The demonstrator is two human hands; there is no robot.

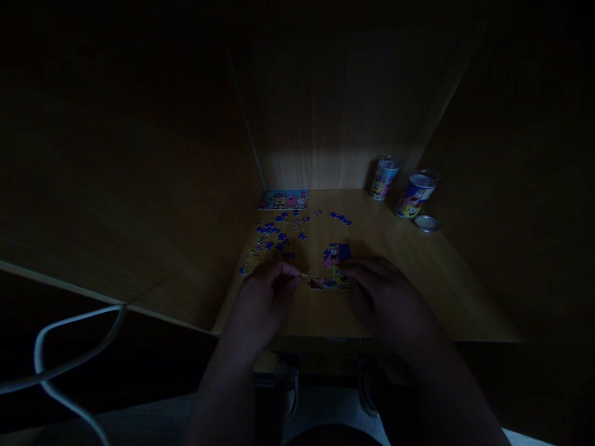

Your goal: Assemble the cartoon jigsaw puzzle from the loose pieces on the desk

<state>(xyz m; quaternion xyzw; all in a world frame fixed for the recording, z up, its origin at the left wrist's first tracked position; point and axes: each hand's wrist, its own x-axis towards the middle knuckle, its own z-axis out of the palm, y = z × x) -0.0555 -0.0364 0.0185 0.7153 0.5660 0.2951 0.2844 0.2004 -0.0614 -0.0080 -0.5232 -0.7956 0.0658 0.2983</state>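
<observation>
Between the thumb and fingertips of my left hand is a small yellowish puzzle piece, just left of a partly joined jigsaw puzzle. My right hand reaches over the right side of that puzzle, its fingertips touching the joined part. Whether they pinch a piece cannot be made out. The joined part shows blue, pink and yellow cartoon figures, and its right edge is covered by my hand. Loose puzzle pieces, mostly blue and yellow, lie scattered beyond my left hand.
A cartoon picture card lies at the back left against the wooden wall. Two printed cans stand at the back right, with a round lid beside them. A joined blue strip lies mid-table. A white cable hangs lower left.
</observation>
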